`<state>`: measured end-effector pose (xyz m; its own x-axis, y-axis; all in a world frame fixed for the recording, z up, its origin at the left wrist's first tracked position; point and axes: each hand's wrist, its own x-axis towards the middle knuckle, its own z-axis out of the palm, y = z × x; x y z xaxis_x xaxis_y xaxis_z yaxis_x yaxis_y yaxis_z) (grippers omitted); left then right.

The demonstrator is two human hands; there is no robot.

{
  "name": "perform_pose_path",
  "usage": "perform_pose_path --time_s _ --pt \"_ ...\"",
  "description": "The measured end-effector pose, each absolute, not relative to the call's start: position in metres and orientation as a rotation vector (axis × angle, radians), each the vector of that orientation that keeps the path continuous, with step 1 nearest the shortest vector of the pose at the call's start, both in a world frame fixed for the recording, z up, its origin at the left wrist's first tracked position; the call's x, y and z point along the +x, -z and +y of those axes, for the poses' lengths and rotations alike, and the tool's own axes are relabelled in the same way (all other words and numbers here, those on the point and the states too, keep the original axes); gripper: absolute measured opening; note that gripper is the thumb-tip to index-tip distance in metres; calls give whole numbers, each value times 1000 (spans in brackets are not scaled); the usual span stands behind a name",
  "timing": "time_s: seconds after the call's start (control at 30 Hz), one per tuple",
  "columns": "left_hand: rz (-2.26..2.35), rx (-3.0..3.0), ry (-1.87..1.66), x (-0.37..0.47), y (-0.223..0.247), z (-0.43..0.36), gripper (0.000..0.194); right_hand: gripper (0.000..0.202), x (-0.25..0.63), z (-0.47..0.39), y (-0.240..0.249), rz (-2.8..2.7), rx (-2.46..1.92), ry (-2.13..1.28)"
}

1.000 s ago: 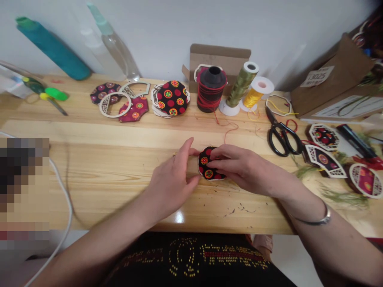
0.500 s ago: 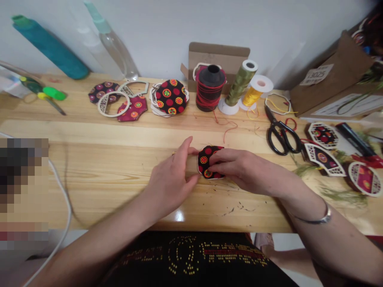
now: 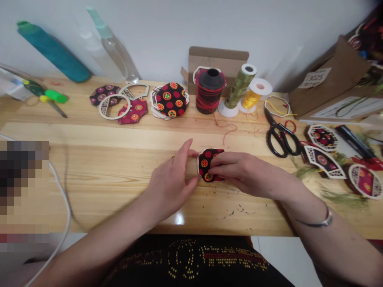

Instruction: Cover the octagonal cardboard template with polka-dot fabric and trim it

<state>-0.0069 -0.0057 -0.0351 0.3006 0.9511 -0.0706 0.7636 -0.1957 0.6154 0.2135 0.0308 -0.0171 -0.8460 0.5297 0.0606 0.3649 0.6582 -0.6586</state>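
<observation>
A black patterned fabric piece [image 3: 205,163] with red dots, flowers and a pale edge lies on the wooden table, in front of my body. My right hand [image 3: 236,169] rests on its right part, fingers pressed together over the fabric. At its left edge is my left hand [image 3: 176,175], thumb and fingers spread apart in a C shape, the tips close to the pale rim. What lies beneath my right fingers is hidden.
Behind stand a red thread cone [image 3: 211,91], a green spool [image 3: 241,85] and a yellow spool [image 3: 254,95]. Black scissors [image 3: 281,137] lie right of centre, near finished ornaments [image 3: 323,159]. A fabric stack [image 3: 170,99] sits at the back; a white cable [image 3: 64,199] runs left.
The whole view has shifted slightly, so things appear a little lower. Both hands keep nearly the same place around the fabric piece.
</observation>
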Motion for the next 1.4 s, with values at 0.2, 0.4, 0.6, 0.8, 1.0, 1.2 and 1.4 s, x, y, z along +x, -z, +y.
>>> perform_pose_path --time_s 0.2,0.4,0.6,0.8,1.0,1.2,1.4 --pt "1522 2027 -452 -6 34 -6 76 27 213 37 21 -2632 -696 -647" --pt "1521 2040 -469 -7 35 -7 77 38 209 37 28 -2689 -646 -637" --pt "1527 2035 -439 -6 34 -7 77 42 210 36 30 -2713 -656 -674" --pt "1521 2051 -452 -7 34 -8 76 42 209 36 29 -2706 -661 -695" --pt "1530 2055 -444 -6 35 -7 76 38 209 36 29 -2727 -660 -668" --pt "1540 2049 -427 -6 34 -7 77 41 207 35 29 -2724 -670 -659" --pt "1529 2075 -465 -7 37 -8 76 41 207 35 25 -2722 -660 -627"
